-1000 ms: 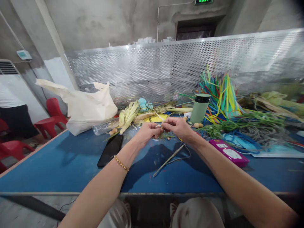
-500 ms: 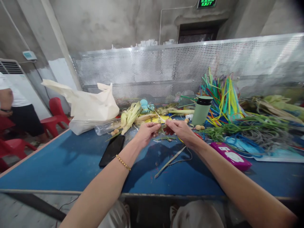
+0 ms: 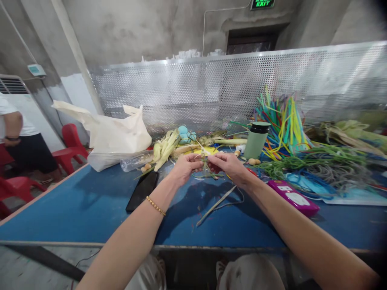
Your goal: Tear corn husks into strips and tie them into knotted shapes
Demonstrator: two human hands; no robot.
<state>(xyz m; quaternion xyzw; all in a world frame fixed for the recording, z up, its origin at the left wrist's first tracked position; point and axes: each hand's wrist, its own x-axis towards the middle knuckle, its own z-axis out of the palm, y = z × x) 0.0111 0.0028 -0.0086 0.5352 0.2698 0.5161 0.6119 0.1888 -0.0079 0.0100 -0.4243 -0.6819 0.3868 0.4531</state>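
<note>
Just above the blue table, my left hand (image 3: 186, 168) and my right hand (image 3: 228, 164) meet with thumbs and fingertips pinched. Between them is a small bundle of thin green and pale plant strips (image 3: 205, 166); its fine detail is mostly hidden by the fingers. Behind the hands lie pale corn husks (image 3: 165, 149) and something yellow, partly covered. A dried strip (image 3: 215, 206) lies on the table in front of the hands, with a thin grey strand beside it.
A black phone (image 3: 142, 191), clear plastic bottle (image 3: 134, 161) and cream bag (image 3: 116, 133) are on the left. To the right are a green flask (image 3: 256, 141), purple packet (image 3: 292, 197), colourful strips (image 3: 286, 125) and tangled cords (image 3: 335, 169). A person (image 3: 24, 133) stands beyond red chairs.
My hands have come slightly closer together, fingertips now meeting around the strips. The green strands hang more visibly below the fingers. Things on the table have stayed put.
</note>
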